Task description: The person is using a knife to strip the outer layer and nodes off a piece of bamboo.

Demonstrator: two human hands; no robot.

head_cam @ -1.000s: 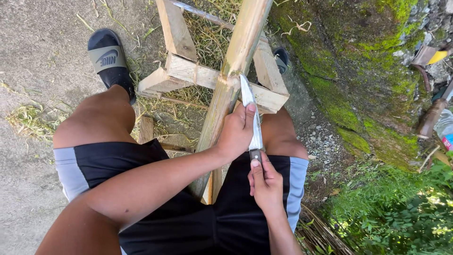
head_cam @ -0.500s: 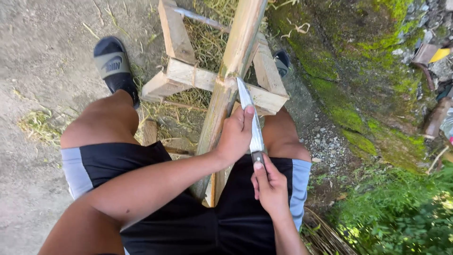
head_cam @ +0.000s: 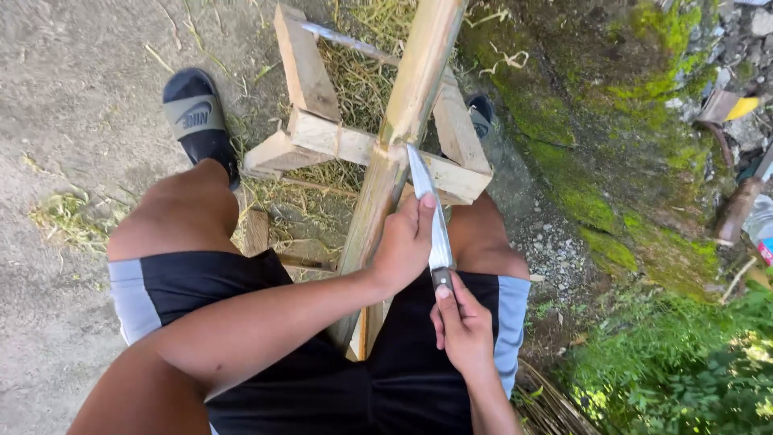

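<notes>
Outdoors on dirt, the right hand (head_cam: pixel 463 326) gripped a knife (head_cam: pixel 427 205); the left hand (head_cam: pixel 403 246), closed, steadied its blade against the bamboo pole (head_cam: pixel 403 121), mid-shaving; a controlled push seemed due next.

Bare metal, pale wood, rough stone

The knife (head_cam: pixel 428 211) blade was smooth, shiny metal; the bamboo pole (head_cam: pixel 401 133) looked pale, matt and smooth-skinned, the wooden frame (head_cam: pixel 322 137) rough-sawn, the shorts (head_cam: pixel 266 379) matt black cloth, the slide sandal (head_cam: pixel 196 119) dull rubbery plastic, the rock wall (head_cam: pixel 596 121) coarse and mossy.

Far right edge, mid-height: a white package (head_cam: pixel 765 229) with a red patch, only partly in view.
Upper right, among stones: a yellow scrap (head_cam: pixel 741 107), too small to identify.
Screens, signs: none.
</notes>
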